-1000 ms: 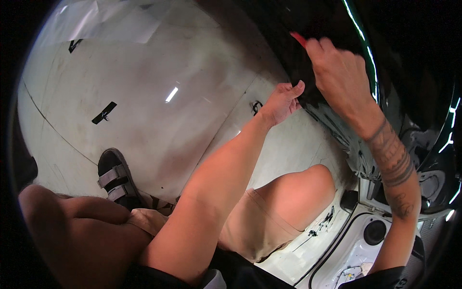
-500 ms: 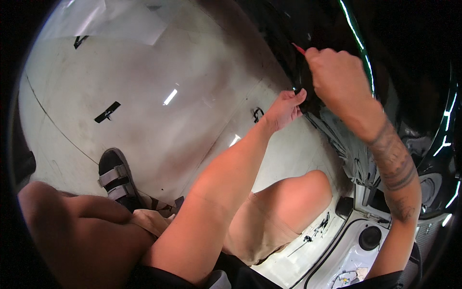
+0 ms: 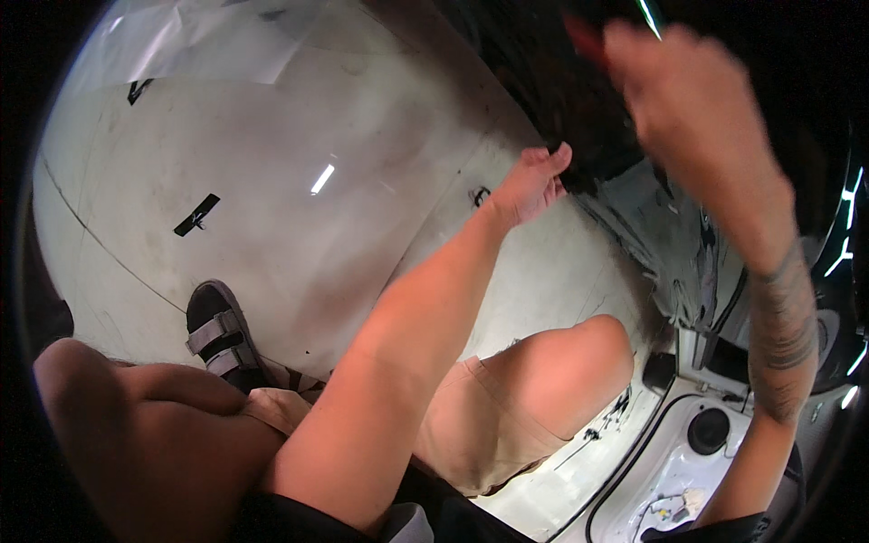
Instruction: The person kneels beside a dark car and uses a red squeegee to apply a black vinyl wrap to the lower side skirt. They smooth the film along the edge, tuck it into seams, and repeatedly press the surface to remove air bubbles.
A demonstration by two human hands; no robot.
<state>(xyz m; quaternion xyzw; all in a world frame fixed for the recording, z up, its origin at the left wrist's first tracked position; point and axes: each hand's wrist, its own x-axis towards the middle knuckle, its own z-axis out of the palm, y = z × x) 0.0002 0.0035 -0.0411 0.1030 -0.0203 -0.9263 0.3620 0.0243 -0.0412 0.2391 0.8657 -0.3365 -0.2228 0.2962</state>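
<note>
My left hand [image 3: 534, 184] reaches forward, its fingers closed in a pinch at the lower edge of a glossy dark sheet [image 3: 608, 136]. What exactly lies between the thumb and fingers is mostly hidden. Above and to the right, my right hand [image 3: 692, 113] is wrapped round a slim red tool [image 3: 587, 41]. Motion smears both the hand and the tool, so the tool's kind does not show. The dark sheet seems to lie along a vehicle's body. Below it hangs crumpled, shiny film [image 3: 665, 244], between my two arms.
An opened white vehicle door frame [image 3: 625, 462] with a round black speaker [image 3: 708, 429] stands at the lower right. Black scraps, one a strip [image 3: 196, 215], lie on the pale floor [image 3: 272, 163]. Clear plastic sheeting [image 3: 190, 41] covers the far left. My bent knee [image 3: 588, 357] is beneath my arms.
My right hand has swung up and to the right with the red tool, away from my left hand. My left hand has risen slightly, still pinched. The view has shifted a little.
</note>
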